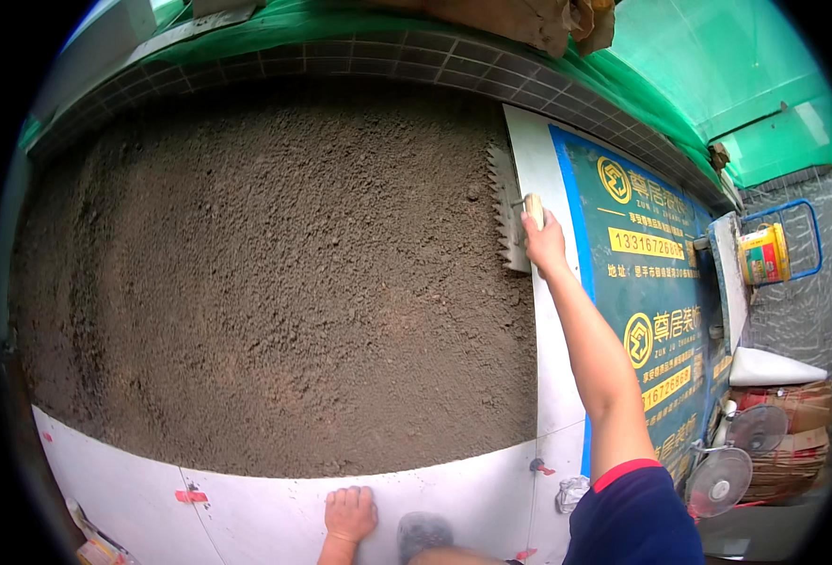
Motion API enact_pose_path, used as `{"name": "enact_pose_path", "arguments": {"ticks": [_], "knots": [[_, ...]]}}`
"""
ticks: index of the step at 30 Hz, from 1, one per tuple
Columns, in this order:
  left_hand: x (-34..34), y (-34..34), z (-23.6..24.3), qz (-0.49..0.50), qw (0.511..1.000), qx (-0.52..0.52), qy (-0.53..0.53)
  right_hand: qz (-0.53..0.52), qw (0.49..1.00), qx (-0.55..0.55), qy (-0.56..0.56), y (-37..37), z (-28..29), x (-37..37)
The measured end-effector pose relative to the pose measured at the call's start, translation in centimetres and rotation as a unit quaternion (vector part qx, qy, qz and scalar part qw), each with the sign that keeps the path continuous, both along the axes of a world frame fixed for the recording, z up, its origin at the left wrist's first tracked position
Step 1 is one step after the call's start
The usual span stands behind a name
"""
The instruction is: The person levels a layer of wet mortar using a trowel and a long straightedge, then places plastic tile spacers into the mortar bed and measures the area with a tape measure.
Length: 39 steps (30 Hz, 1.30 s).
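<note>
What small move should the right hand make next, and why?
Probably draw the notched trowel left over the mortar bed: the right hand grips its handle, its teeth face the bed, and the surface there looks rough. The left hand rests on the near white tile, clear of that path.

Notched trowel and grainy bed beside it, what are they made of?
Notched trowel: probably metal, dull grey, given its thin, toothed look; its pale handle could be wood or plastic. Grainy bed: likely mortar or damp sand, matte, given its crumbly brown-grey surface.
</note>
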<state>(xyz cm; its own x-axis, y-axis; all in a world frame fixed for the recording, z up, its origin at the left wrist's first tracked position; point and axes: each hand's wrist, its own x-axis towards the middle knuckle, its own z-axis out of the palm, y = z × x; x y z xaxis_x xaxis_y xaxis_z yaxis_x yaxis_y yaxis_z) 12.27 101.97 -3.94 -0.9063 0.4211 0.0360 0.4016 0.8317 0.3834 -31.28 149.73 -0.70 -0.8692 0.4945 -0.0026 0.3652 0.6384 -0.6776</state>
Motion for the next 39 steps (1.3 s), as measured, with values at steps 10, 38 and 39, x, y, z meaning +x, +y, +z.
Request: {"name": "enact_pose_path", "arguments": {"ticks": [10,38,39], "knots": [[-0.5,-0.3,0.8,0.014,0.999,0.02,-0.04,-0.005,0.988,-0.074,-0.136,-4.3,2.9,14.3],[-1.1,0.3,1.1,-0.001,0.999,0.037,0.013,-0.058,0.947,-0.249,-0.194,-5.2,5.2,35.5],[-1.1,0.2,1.1,0.0,0.999,0.037,0.011,-0.059,0.945,-0.264,-0.183,-5.2,5.0,35.6]]}}
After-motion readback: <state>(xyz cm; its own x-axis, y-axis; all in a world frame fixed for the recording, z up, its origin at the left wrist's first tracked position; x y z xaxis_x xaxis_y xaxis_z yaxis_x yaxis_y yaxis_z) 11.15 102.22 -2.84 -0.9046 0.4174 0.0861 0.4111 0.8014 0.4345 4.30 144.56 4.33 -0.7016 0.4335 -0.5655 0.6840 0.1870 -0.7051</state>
